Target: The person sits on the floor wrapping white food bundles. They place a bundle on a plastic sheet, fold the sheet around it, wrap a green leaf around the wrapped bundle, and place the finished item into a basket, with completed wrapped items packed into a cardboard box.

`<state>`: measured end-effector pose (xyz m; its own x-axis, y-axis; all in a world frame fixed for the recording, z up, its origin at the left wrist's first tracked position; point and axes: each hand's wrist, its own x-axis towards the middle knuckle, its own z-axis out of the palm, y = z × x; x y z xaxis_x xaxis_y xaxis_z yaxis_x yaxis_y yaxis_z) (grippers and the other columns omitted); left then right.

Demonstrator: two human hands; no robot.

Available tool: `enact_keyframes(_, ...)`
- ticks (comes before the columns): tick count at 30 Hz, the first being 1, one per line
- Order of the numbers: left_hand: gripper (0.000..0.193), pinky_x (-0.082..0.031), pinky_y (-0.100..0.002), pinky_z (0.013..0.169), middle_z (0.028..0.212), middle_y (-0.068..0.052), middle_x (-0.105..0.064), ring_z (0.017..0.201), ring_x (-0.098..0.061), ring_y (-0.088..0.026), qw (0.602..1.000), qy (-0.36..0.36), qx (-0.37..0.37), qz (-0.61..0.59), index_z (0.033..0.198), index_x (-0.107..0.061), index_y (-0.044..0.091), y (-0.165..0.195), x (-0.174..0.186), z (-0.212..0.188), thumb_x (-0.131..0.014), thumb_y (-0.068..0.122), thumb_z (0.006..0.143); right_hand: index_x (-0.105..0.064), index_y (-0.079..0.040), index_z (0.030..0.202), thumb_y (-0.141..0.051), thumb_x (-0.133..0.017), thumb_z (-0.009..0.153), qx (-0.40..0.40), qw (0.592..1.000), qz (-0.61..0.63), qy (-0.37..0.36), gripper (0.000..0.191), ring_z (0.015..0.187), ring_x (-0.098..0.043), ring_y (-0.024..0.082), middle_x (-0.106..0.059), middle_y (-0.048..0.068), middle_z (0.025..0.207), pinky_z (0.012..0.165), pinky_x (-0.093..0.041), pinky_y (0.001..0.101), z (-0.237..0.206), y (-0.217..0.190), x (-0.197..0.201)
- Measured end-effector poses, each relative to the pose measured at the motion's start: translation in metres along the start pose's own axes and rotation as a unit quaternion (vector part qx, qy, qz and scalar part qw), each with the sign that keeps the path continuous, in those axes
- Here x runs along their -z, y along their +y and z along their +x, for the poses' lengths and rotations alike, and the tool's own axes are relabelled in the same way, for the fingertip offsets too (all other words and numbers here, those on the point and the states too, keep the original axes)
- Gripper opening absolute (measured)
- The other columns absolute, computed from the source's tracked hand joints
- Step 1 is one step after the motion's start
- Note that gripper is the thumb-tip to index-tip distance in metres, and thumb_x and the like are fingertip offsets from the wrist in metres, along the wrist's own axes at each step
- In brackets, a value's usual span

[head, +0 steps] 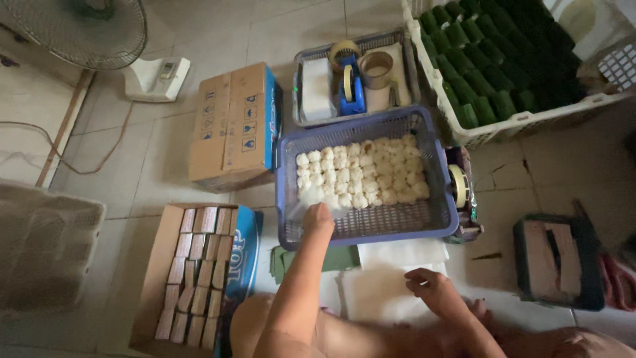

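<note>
White, puffy pieces (361,171) fill the blue basket (291,229) on the floor, and the left hand (318,217) reaches into its near corner, fingers closing on one. The right hand (430,284) rests loosely curled and empty on white sheets (384,292) just below; judging by this, picking is in hand, and lifting cleanly calls for a light pinch.

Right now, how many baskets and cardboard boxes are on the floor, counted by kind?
Purple mesh basket of white lumps, left hand reaching in: 1
White crate of green wrapped rolls: 1
Grey tray of tape rolls: 1
Closed cardboard box: 1
Open cardboard box of small packs: 1
Total: 5
</note>
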<state>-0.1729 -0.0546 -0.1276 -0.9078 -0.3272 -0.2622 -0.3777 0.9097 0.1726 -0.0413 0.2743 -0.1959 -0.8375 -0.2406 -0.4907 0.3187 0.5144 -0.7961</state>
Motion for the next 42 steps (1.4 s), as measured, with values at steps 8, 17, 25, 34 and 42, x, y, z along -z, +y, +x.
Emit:
enact_keyframes(8,0.024,-0.060,-0.045,0.080,0.094,-0.020,-0.076,0.090,-0.076,-0.034,0.989,0.019,-0.069,0.130,0.086,-0.080,0.009,0.012,-0.028,0.014,-0.057,0.012,0.092,-0.077,-0.013,0.112,-0.025,-0.075,0.084,0.018,0.999,-0.049,0.008,0.031,0.084,-0.079,0.020,-0.082,0.006,0.097,0.079,-0.062,0.0356,0.002,-0.005,-0.008)
enact_keyframes(17,0.014,-0.059,-0.045,0.083,0.096,-0.020,-0.075,0.094,-0.073,-0.036,0.995,0.017,-0.079,0.051,0.089,-0.078,0.006,-0.017,-0.016,0.025,-0.070,0.016,0.085,-0.076,-0.014,0.113,-0.026,-0.074,0.084,0.008,0.999,-0.052,-0.004,0.032,0.086,-0.079,0.022,-0.082,0.006,0.100,0.079,-0.062,0.0356,-0.002,-0.014,-0.005)
enact_keyframes(25,0.025,-0.062,-0.041,0.083,0.102,-0.012,-0.077,0.095,-0.075,-0.025,0.732,-0.316,0.070,-0.599,0.105,-0.077,0.007,-0.055,0.009,0.009,-0.080,0.016,0.082,-0.078,-0.012,0.110,-0.024,-0.073,0.086,0.024,0.999,-0.035,-0.009,0.028,0.082,-0.080,0.021,-0.083,0.007,0.097,0.078,-0.062,0.0338,-0.015,-0.036,0.000)
enact_keyframes(34,0.035,-0.062,-0.038,0.085,0.105,-0.007,-0.071,0.095,-0.071,-0.024,0.640,-0.285,-0.035,-0.713,0.114,-0.062,0.011,0.018,0.039,-0.128,-0.077,0.010,0.083,-0.065,-0.005,0.131,-0.010,-0.078,0.081,0.319,0.924,0.049,0.203,0.052,0.104,-0.070,0.022,-0.069,0.012,0.125,0.083,-0.058,0.0329,-0.090,-0.158,0.007)
enact_keyframes(42,0.022,-0.050,-0.037,0.100,0.113,-0.009,-0.068,0.108,-0.065,-0.021,0.485,-0.221,-0.160,-0.831,0.111,-0.063,-0.002,0.015,0.006,-0.212,-0.073,0.006,0.094,-0.062,-0.006,0.135,0.000,-0.074,0.084,0.153,0.892,0.399,0.149,0.053,0.102,-0.069,0.018,-0.071,0.009,0.121,0.089,-0.057,0.0307,-0.104,-0.155,-0.016)
